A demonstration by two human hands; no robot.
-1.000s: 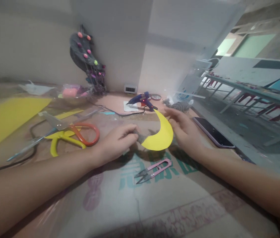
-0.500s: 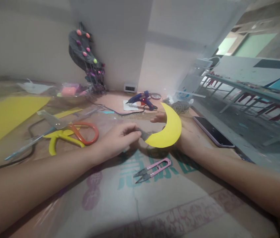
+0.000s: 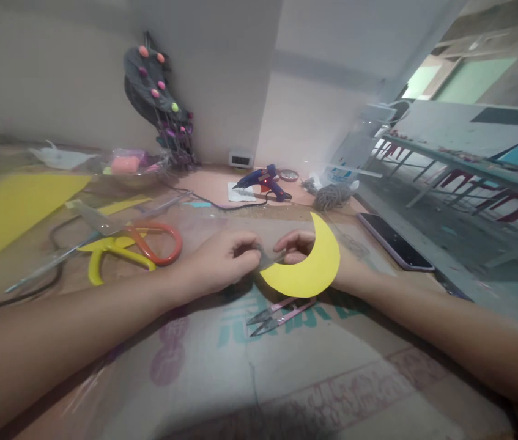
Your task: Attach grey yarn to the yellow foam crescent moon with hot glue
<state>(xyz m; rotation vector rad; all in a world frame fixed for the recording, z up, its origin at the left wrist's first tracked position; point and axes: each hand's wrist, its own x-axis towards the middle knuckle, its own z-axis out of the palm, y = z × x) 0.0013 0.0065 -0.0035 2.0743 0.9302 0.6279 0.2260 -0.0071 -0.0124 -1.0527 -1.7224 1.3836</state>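
Observation:
A yellow crescent moon cutout [image 3: 319,269] hangs between my hands, its left tip covered in grey yarn [image 3: 265,261]. My left hand [image 3: 229,260] is closed, thumb and fingers pinching that grey-wrapped tip. Behind the crescent, my right hand [image 3: 299,244] has its fingers curled around what looks like a strand of the grey yarn close to the wrapped end; the crescent hides part of this hand. Pink thread snips [image 3: 268,321] lie on the printed sheet just below, their handle end partly covered by the crescent.
Orange-handled scissors [image 3: 167,244] and yellow-handled pliers [image 3: 112,250] lie at left, beside yellow sheet material [image 3: 15,208]. A blue glue gun [image 3: 263,180] and a grey yarn ball [image 3: 332,197] sit at the back. A phone [image 3: 396,241] rests at right. A decorated grey crescent [image 3: 153,85] leans against the wall.
The yellow crescent has come down and tilted, now overlapping the snips' handle. My right fingers have curled in towards the wrapped tip; my left hand keeps its pinch.

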